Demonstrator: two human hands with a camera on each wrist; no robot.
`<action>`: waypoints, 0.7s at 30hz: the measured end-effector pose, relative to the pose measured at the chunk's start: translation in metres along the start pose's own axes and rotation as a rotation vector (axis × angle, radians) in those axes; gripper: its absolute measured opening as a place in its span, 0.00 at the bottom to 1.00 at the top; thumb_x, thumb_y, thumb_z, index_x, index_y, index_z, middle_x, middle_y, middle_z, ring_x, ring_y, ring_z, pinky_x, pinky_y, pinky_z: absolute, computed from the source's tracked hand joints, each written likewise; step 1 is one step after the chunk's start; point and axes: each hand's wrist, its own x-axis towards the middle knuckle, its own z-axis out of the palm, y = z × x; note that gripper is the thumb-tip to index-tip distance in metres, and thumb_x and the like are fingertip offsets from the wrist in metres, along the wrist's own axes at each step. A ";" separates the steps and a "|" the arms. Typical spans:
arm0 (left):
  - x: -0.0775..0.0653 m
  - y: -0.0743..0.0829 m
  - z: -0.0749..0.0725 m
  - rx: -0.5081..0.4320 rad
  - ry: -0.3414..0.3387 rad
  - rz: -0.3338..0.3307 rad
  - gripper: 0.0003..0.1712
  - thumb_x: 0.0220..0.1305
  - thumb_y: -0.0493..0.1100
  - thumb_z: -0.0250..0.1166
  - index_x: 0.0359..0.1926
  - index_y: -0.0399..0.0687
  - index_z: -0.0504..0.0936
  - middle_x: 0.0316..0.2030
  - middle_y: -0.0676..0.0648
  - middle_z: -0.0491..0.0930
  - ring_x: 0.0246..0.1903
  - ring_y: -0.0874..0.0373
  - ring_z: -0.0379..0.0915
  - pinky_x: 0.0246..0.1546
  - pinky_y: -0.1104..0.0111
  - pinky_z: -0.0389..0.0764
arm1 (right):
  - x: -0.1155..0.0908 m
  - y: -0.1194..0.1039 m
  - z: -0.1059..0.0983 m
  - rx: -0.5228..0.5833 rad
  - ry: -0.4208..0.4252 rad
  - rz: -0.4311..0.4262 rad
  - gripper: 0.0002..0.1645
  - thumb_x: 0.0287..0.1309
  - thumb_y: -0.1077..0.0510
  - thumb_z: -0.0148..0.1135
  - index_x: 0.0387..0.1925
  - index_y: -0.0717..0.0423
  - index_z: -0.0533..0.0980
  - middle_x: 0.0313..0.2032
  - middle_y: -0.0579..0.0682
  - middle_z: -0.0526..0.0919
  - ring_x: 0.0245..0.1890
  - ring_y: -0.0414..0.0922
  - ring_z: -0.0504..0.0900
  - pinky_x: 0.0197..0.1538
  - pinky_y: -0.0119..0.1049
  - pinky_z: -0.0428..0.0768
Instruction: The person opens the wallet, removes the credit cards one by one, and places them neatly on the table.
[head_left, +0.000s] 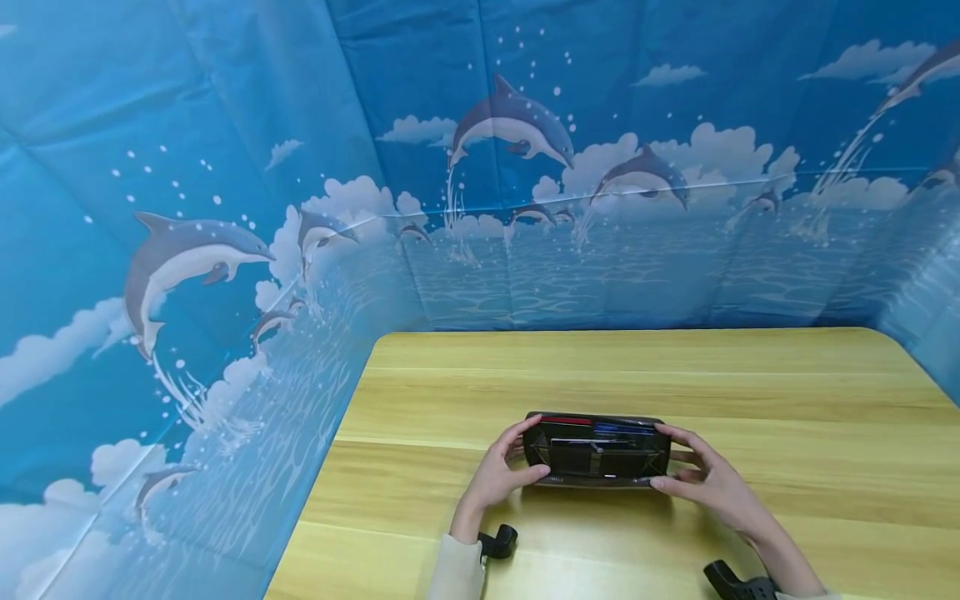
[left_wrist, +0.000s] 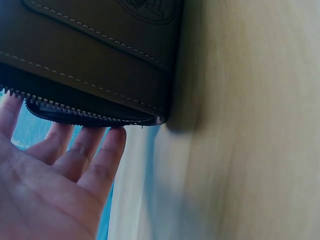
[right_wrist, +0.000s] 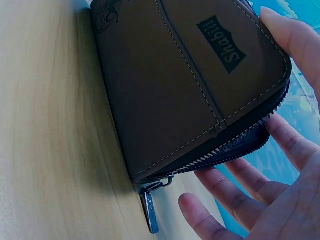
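A brown zip-around wallet (head_left: 573,461) stands upright on its spine on the table, its zipper undone and its top gaping. Inside the dark interior show a red edge (head_left: 566,421), blue edges (head_left: 622,430) and black divider pockets. My left hand (head_left: 495,477) grips the left end, thumb at the near rim and fingers at the far side. At the right end, my right hand (head_left: 708,482) holds it between thumb and fingers. White stitching and a dark "Shabili" label (right_wrist: 222,44) mark the outer cover. A metal zipper pull (right_wrist: 150,212) dangles from the lower corner in the right wrist view.
The wooden table (head_left: 450,375) has rounded far corners. Behind it and along the left hangs a blue curtain (head_left: 300,100) printed with dolphins and clouds. Black wrist mounts (head_left: 501,542) sit on both forearms.
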 end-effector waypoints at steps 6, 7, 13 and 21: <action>-0.002 -0.004 -0.001 -0.015 -0.039 -0.009 0.43 0.55 0.44 0.71 0.70 0.65 0.62 0.62 0.50 0.67 0.55 0.49 0.68 0.58 0.57 0.66 | -0.001 0.006 0.001 -0.009 -0.018 -0.017 0.48 0.56 0.55 0.67 0.73 0.46 0.51 0.68 0.66 0.47 0.60 0.69 0.61 0.54 0.60 0.68; -0.003 -0.005 -0.001 -0.014 -0.045 -0.011 0.44 0.55 0.44 0.72 0.70 0.66 0.61 0.62 0.50 0.66 0.56 0.50 0.69 0.58 0.57 0.66 | -0.002 0.006 0.001 -0.004 -0.024 -0.022 0.49 0.56 0.56 0.67 0.73 0.46 0.51 0.69 0.66 0.47 0.60 0.69 0.60 0.53 0.61 0.68; -0.006 -0.002 -0.002 0.003 -0.090 -0.012 0.48 0.54 0.44 0.72 0.72 0.65 0.57 0.66 0.51 0.60 0.58 0.48 0.66 0.58 0.54 0.65 | -0.006 0.007 0.001 -0.009 -0.053 -0.012 0.53 0.54 0.56 0.69 0.74 0.39 0.48 0.70 0.64 0.46 0.60 0.70 0.59 0.51 0.56 0.72; -0.008 -0.007 -0.002 0.020 -0.099 -0.013 0.51 0.54 0.46 0.73 0.73 0.68 0.53 0.68 0.53 0.58 0.60 0.50 0.63 0.60 0.54 0.63 | -0.007 0.008 0.002 0.000 -0.075 -0.003 0.56 0.53 0.57 0.70 0.74 0.37 0.46 0.71 0.63 0.43 0.60 0.72 0.58 0.48 0.63 0.71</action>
